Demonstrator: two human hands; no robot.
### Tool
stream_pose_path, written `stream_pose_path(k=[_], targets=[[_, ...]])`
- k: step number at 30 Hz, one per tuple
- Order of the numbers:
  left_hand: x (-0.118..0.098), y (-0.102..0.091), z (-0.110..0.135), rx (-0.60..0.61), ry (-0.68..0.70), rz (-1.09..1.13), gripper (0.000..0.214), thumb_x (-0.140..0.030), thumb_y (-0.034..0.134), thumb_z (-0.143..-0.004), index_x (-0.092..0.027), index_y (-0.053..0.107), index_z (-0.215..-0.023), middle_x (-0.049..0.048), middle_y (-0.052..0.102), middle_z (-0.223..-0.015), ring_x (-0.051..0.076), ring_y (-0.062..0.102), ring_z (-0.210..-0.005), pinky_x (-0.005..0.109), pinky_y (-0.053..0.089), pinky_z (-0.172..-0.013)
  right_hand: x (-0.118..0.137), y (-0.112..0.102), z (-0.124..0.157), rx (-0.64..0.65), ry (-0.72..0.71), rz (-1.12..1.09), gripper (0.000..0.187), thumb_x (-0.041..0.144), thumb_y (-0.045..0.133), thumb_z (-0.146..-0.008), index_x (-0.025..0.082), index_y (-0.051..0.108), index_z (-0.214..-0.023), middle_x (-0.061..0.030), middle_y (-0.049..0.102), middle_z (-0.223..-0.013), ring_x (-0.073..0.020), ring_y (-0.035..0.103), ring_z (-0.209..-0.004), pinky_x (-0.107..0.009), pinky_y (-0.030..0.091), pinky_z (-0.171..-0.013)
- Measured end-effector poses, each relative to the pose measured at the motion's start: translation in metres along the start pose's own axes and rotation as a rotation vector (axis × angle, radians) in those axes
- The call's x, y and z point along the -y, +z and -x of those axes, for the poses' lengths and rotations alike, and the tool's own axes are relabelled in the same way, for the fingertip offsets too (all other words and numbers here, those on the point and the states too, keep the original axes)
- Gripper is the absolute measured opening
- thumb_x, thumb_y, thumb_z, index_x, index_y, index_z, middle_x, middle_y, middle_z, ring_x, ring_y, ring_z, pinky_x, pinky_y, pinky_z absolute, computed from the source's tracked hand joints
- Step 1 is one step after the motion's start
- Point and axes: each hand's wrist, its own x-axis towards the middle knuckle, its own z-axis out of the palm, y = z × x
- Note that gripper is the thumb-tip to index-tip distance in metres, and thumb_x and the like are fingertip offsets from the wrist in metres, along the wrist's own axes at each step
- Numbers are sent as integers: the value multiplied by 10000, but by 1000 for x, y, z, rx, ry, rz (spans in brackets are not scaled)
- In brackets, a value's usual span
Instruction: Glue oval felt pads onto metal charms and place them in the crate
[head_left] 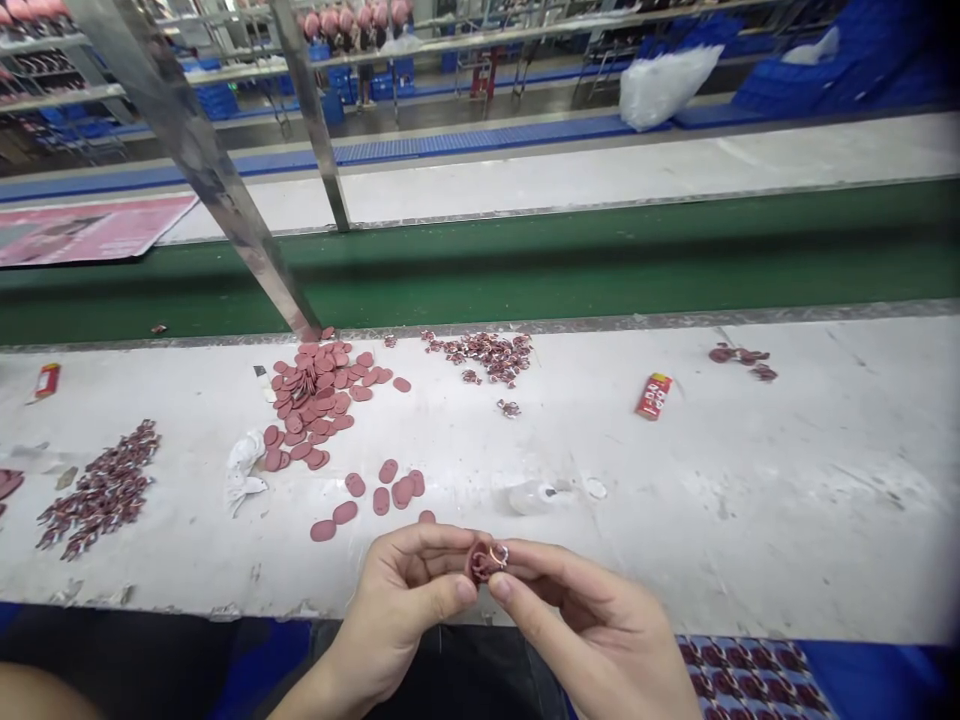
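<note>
Hands: your left hand and right hand were at lower centre.
Fingers: clamped on a red tag and metal ring, steadying both.

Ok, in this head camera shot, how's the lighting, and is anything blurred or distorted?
In the head view, light is even with soft shadows, but the top right corner darkens over the blue crates. Wide-lens distortion makes the steel post lean and the bench edges slant. The pink piece between the left hand and right hand looks slightly soft.

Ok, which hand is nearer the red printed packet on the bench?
Right hand: below and left of the red printed packet. Left hand: farther left of it, on the right hand's far side.
</note>
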Motion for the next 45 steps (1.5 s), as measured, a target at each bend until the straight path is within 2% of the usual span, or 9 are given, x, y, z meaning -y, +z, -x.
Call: stream_pose_path(k=[8,14,21,29,35,37,41,43,45], targets=[[2,7,3,-62,65,-35,127,-232,887,-732,-189,774,-694,93,823,-1005,254,743,-1001,369,546,-952,-3,-4,0,30,-55,26,258,357,812,-833,333,820,-1090,-37,811,-1055,-214,780,-929,-278,645,-861],[4,11,7,-62,68,-31,71,-232,864,-758,-201,814,-718,83,827,-1000,272,741,-1030,392,537,-990,5,-6,1,38,-99,66,128,349,797,-845,307,844,-956,-38,819,-1008,-208,784,-910,-245,644,-821],[5,16,9,-80,79,8,68,-242,863,-765,-221,817,-720,66,830,-986,255,741,-1032,371,539,-993,-2,3,3,-24,-57,-89,151,337,831,-808,278,838,-946,-62,820,-983,-230,793,-888,-294,657,-832],[5,15,12,-72,111,-10,85,-267,851,-783,-215,810,-730,78,825,-1011,274,736,-1055,411,536,-1015,-8,8,13,-81,-76,-106,143,332,823,-821,295,829,-959,-56,817,-991,-224,784,-916,-302,646,-857],[7,14,10,-101,136,-19,101,-284,861,-769,-219,804,-720,77,825,-999,277,739,-1051,418,531,-1028,-10,16,7,-100,-85,-106,145,337,827,-815,268,827,-943,-64,815,-960,-222,781,-896,-309,647,-852],[11,11,10,-137,153,-50,100,-302,859,-771,-226,807,-732,82,816,-1071,283,724,-1108,411,519,-1049,-14,19,3,-115,-74,-138,160,349,829,-814,269,823,-952,-61,815,-967,-211,780,-890,-299,645,-852],[10,-9,9,-167,208,-282,201,-412,771,-843,-240,826,-934,118,681,-1396,337,641,-1274,409,568,-976,-27,16,-1,-158,-39,-227,190,370,863,-774,272,821,-931,-51,819,-933,-198,785,-850,-265,644,-824],[-2,-26,1,-194,284,-611,260,-427,670,-908,-233,806,-1016,128,678,-1396,318,630,-1290,388,578,-948,-35,7,0,-204,-17,-265,209,376,885,-745,272,823,-916,-52,819,-913,-200,786,-842,-245,644,-796],[-19,-45,-14,-282,338,-1099,307,-417,555,-962,-232,782,-1056,112,732,-1298,267,671,-1219,348,573,-937,-44,-9,4,-285,11,-291,239,385,908,-708,265,823,-896,-58,818,-888,-207,785,-815,-241,648,-757]])
